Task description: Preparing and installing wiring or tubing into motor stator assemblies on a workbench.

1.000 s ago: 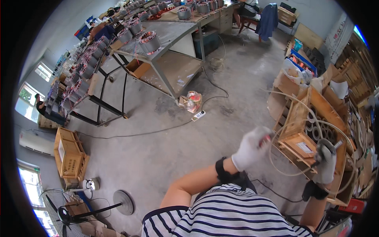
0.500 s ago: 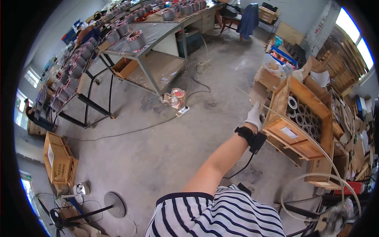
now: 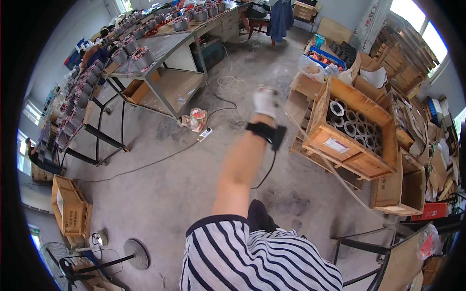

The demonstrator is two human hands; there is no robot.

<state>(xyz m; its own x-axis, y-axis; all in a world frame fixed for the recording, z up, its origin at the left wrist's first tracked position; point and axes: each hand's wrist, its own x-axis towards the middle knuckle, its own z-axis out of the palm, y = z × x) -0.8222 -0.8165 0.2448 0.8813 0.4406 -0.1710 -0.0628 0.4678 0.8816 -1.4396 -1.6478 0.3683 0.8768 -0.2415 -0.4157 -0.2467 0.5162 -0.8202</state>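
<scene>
My left hand point(image 3: 265, 103), in a white glove, is stretched out ahead over the grey floor. A black band and a small black box circle its wrist. Motion smears its fingers, and I see no object plainly in it. To its right, apart from it, a long pale strip point(image 3: 332, 169) slants across the front of an open wooden crate point(image 3: 318, 131). Grey slotted metal rings point(image 3: 349, 128), seemingly motor cores, stand packed in rows inside. My right hand is out of view.
A metal-framed workbench point(image 3: 170, 63) carries wound motor stators point(image 3: 142, 59). A power strip point(image 3: 205, 134) and its cable lie on the floor beside a plastic bag point(image 3: 195, 120). Another wooden crate point(image 3: 399, 194) sits at right, a fan point(image 3: 65, 266) at lower left. A person sits at the back.
My left hand has swung left and forward, away from the crate and the pale strip. The strip's loop at lower right is gone; it now slants down past the crate. My view has shifted right.
</scene>
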